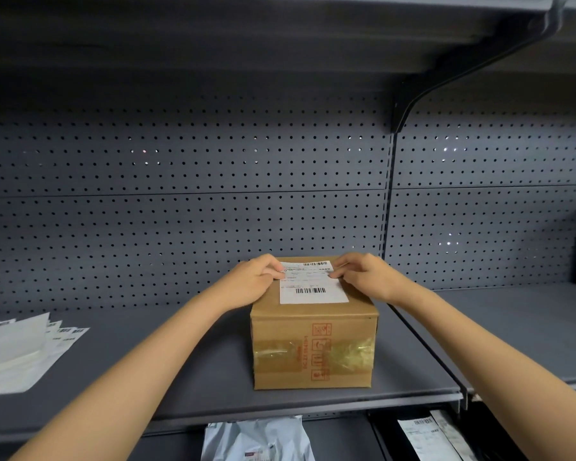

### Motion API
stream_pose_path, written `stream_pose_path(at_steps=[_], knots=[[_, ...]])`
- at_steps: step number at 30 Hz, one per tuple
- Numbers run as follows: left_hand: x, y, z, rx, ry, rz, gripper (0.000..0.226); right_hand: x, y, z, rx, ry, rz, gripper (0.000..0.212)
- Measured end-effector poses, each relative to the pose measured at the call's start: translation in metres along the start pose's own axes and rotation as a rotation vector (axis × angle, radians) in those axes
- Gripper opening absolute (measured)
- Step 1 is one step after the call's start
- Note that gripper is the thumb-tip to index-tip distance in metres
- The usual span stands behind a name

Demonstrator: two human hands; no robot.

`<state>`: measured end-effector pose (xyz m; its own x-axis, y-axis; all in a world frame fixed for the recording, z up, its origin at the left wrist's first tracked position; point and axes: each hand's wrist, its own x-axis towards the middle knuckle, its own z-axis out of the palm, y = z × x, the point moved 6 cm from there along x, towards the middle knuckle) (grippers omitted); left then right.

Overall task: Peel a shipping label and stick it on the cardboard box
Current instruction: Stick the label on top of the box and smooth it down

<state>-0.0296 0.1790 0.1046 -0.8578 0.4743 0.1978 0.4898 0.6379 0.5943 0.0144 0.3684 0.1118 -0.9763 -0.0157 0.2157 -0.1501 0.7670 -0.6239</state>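
A brown cardboard box (313, 347) with red print and clear tape stands on the grey shelf (180, 377). A white shipping label (313, 291) with barcodes lies flat on the box top. My left hand (253, 281) rests on the label's left edge, fingertips pressed down on it. My right hand (363, 274) presses its fingertips on the label's right edge near the far corner. Neither hand grips anything.
A fanned stack of label sheets (17, 354) lies at the shelf's left end. Behind stands a grey pegboard wall (180, 181), with another shelf and a black bracket (446, 84) overhead. Plastic mailer bags (256, 440) and printed papers (429, 434) lie on the lower level.
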Motion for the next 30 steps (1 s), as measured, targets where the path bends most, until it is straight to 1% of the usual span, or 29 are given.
stream_pose_path(at_steps=[3,6,10,14,18,24,28,30], knots=[[0.002,-0.004,-0.005,-0.009,0.031,-0.007,0.033,0.002,0.001,-0.002,-0.004,-0.001,0.005,0.033],[0.006,0.005,-0.001,-0.001,0.022,0.01,0.034,0.009,-0.009,0.006,-0.004,-0.019,-0.019,0.03],[0.014,0.024,0.011,-0.044,-0.044,0.031,0.037,0.021,-0.025,0.022,0.035,-0.079,-0.047,0.037],[0.022,0.022,0.015,0.017,-0.1,-0.006,0.038,0.027,-0.023,0.023,0.014,-0.104,-0.02,0.04],[0.025,0.013,0.013,0.051,-0.12,-0.006,0.041,0.026,-0.009,0.014,0.009,-0.083,0.013,0.038],[0.029,-0.001,0.003,0.063,-0.083,-0.008,0.038,0.025,0.006,0.0,-0.012,-0.053,0.037,0.039],[0.034,0.0,0.002,0.031,-0.055,-0.011,0.039,0.03,0.0,0.005,0.05,-0.039,0.021,0.039],[0.037,0.007,0.008,-0.001,-0.078,0.0,0.043,0.035,-0.007,0.012,0.083,-0.05,0.011,0.041]])
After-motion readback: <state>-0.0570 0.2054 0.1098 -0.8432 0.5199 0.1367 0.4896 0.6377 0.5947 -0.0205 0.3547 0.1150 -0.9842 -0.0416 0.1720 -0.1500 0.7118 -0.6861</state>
